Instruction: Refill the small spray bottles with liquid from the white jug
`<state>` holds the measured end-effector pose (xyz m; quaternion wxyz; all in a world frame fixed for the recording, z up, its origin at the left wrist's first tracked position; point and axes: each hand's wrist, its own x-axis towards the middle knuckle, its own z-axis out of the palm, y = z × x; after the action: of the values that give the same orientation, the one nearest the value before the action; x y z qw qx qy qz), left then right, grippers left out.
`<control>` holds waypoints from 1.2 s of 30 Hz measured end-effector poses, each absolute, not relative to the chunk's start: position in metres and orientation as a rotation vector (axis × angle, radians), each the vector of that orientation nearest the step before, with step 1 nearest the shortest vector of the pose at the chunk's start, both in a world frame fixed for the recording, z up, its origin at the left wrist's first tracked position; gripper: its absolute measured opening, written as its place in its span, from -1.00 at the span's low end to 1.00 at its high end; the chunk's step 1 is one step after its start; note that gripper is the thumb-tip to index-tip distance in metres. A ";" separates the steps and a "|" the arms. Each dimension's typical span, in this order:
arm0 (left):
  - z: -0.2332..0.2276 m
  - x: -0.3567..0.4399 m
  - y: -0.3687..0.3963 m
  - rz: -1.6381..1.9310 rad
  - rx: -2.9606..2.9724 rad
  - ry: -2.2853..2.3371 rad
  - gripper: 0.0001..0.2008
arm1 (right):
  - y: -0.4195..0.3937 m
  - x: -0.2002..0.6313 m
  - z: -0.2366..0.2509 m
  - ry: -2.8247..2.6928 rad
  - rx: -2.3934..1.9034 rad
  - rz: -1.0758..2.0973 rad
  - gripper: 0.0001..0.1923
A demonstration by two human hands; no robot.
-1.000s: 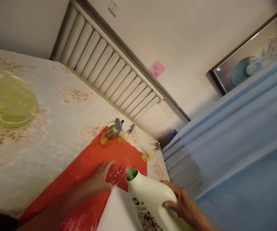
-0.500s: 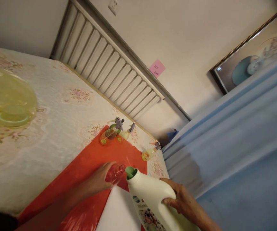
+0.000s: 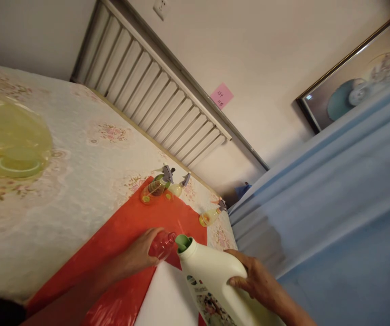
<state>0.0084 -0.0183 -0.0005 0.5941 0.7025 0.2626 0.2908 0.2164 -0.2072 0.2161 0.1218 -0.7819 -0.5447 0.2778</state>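
Yellow translucent plastic forms a basin (image 3: 10, 151) at the far left, resting on the floral tablecloth (image 3: 89, 154) that covers the table. Further right, a red plastic sheet (image 3: 127, 235) lies over the near part of the cloth.

The left hand (image 3: 139, 256) rests on the red sheet with its fingers wrapped around a small clear bottle (image 3: 163, 244). The bottle's open neck points to the right, just beside the spout of the jug.

Behind the left hand, at the far edge of the red sheet, two spray bottles (image 3: 161, 184) with grey trigger heads stand close together. A third spray bottle (image 3: 210, 216), holding yellowish liquid, sits on the cloth to their right, near the table edge.

The right hand (image 3: 254, 280) grips the body of a white jug (image 3: 211, 276) with fingers curled over its upper side. The jug is tilted, and its green spout (image 3: 182, 243) sits next to the small bottle's neck; whether they touch cannot be determined.

A blue curtain (image 3: 334, 194) fills the right side. On the wall behind are a slatted radiator cover (image 3: 154, 95) and a pink note (image 3: 221, 96).
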 end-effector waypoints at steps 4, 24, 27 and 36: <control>-0.001 0.008 -0.018 0.721 1.667 0.570 -0.28 | -0.205 0.215 0.219 -1.597 -2.335 0.765 -0.54; 0.000 0.007 -0.021 0.688 1.636 0.610 -0.26 | -0.199 0.214 0.229 -1.612 -2.328 0.829 -0.53; 0.002 0.006 -0.021 0.695 1.630 0.608 -0.26 | -0.199 0.213 0.230 -1.625 -2.324 0.827 -0.51; -0.003 0.009 -0.018 0.648 1.703 0.589 -0.22 | -0.197 0.213 0.233 -1.664 -2.373 0.831 -0.47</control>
<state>0.0092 -0.0176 -0.0035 0.5758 0.7272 0.2514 0.2766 0.2129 -0.1967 0.2327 0.0632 -0.7855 -0.5508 0.2751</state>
